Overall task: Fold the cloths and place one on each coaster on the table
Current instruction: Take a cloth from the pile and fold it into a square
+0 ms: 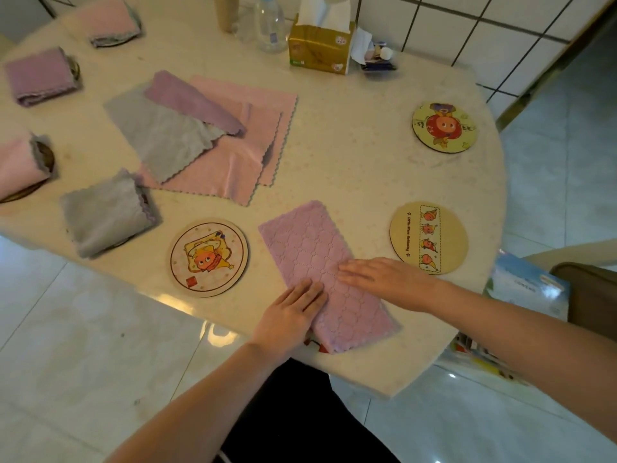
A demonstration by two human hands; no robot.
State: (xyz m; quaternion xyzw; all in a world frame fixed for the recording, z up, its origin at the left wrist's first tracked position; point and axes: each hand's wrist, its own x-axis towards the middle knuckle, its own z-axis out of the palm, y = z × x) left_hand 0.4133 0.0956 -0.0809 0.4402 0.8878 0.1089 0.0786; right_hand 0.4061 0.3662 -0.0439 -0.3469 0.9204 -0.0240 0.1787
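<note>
Both hands flat, fingers straight, pressing the half-folded purple cloth (320,272) at the table's near edge: left hand (293,312) on its left side, right hand (380,279) across its middle. It covers a coaster (315,345) near the rim, of which only a sliver shows.

Risks:
- cloth's near end sits at the rim; the next fold could drag it off
- fold springs open once pressure lifts
- sliding it could nudge the bare coaster (208,257) just left

folded cloths (108,212): 5 | coasters bare (208,257): 3 | bottle (271,23): 1 | tissue box (319,48): 1
</note>
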